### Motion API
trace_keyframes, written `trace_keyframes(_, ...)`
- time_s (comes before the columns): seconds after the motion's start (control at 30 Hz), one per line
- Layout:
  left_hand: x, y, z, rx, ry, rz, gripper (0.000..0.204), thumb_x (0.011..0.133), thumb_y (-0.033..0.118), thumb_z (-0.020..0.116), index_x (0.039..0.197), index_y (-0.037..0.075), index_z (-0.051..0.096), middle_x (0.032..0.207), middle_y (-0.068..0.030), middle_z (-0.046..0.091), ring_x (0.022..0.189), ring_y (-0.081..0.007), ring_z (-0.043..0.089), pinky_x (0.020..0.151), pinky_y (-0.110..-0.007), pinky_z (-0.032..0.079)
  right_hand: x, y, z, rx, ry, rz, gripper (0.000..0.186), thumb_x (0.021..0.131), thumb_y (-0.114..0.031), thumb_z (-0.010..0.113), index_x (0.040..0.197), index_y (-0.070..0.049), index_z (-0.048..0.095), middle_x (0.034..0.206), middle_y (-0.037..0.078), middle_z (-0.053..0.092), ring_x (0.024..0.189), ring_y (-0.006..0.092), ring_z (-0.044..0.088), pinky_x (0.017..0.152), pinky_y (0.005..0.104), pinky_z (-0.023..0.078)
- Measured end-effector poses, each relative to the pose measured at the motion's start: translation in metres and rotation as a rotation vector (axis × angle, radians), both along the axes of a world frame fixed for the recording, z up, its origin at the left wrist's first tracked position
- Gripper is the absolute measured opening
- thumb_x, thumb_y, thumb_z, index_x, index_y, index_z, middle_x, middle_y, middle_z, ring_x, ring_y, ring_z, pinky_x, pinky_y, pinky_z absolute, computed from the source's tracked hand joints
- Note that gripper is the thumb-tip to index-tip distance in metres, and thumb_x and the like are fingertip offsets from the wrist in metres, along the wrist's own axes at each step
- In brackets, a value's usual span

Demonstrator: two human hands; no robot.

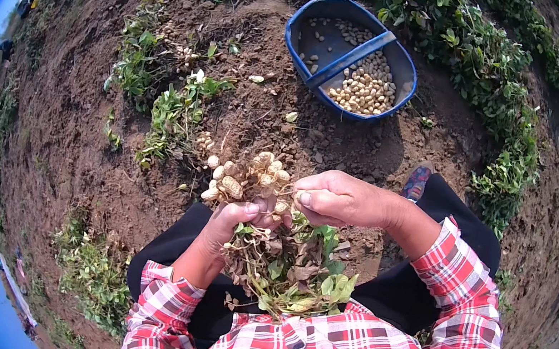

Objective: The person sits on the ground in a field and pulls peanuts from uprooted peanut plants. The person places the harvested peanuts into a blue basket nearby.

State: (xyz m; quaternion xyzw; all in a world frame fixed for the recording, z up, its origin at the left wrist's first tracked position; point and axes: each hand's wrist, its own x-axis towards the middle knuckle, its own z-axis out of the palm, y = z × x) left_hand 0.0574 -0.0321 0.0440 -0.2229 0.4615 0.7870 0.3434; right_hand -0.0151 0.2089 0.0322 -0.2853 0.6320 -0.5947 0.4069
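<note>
My left hand [222, 227] grips an uprooted peanut plant [309, 269] by its stems, just below the roots. A cluster of pale peanut pods [231, 185] sticks up past the thumb, and the leafy, partly withered end hangs toward my lap. On the right side of the cluster, my right hand [351, 201] is closed in a pinch with the thumb over bent fingers. What lies inside that pinch is hidden. Farther off stands a blue basket [301, 26] with a bar handle across it. Picked peanuts [364, 90] are heaped at its near right, with several scattered elsewhere inside.
Peanut plants [176, 116] lie on the brown soil [253, 109] left of the basket. More greenery [105, 278] sits at the lower left. A long row of leafy plants [493, 98] runs down the right. My shoe [416, 183] rests near the basket.
</note>
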Motion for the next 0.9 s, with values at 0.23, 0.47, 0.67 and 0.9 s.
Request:
trace_keyframes(0.23, -0.001, -0.01, -0.006, -0.17, -0.035, -0.022, 0.043, 0.078, 0.019, 0.067, 0.117, 0.001, 0.061, 0.108, -0.0094, 0.066, 0.102, -0.0199, 0.063, 0.091, -0.034, 0.05, -0.034, 0.036, 0.011, 0.527, 0.632, -0.46, 0.021, 0.089, -0.018, 0.049, 0.08, 0.001, 0.05, 0.069, 0.021, 0.056, 0.068, 0.0408, 0.058, 0.062, 0.0485, 0.044)
trace_keyframes(0.47, -0.018, 0.01, -0.029, -0.225, 0.127, 0.172, 0.033, 0.087, 0.021, 0.071, 0.113, 0.003, 0.059, 0.097, -0.0074, 0.066, 0.087, -0.0183, 0.066, 0.078, -0.034, 0.056, -0.009, 0.004, 0.003, 0.24, 0.363, -0.13, 0.026, 0.088, -0.021, 0.05, 0.082, 0.004, 0.05, 0.069, 0.025, 0.055, 0.069, 0.0432, 0.057, 0.064, 0.0501, 0.044)
trace_keyframes(0.67, -0.023, 0.023, -0.011, -0.271, 0.211, 0.029, 0.032, 0.081, 0.006, 0.077, 0.109, 0.003, 0.063, 0.103, -0.0027, 0.066, 0.092, -0.0128, 0.062, 0.084, -0.029, 0.051, 0.014, -0.028, -0.019, 0.239, 0.249, -0.043, 0.024, 0.084, -0.019, 0.05, 0.086, 0.005, 0.054, 0.071, 0.026, 0.059, 0.071, 0.0441, 0.06, 0.065, 0.0519, 0.045)
trace_keyframes(0.9, -0.02, 0.016, -0.014, -0.46, 0.295, -0.162, 0.032, 0.083, 0.009, 0.076, 0.111, 0.002, 0.062, 0.103, -0.0035, 0.068, 0.091, -0.0117, 0.063, 0.081, -0.028, 0.052, 0.012, -0.024, -0.015, 0.252, 0.306, 0.003, 0.037, 0.091, -0.031, 0.059, 0.088, 0.005, 0.056, 0.079, 0.027, 0.061, 0.081, 0.0429, 0.062, 0.07, 0.0507, 0.046)
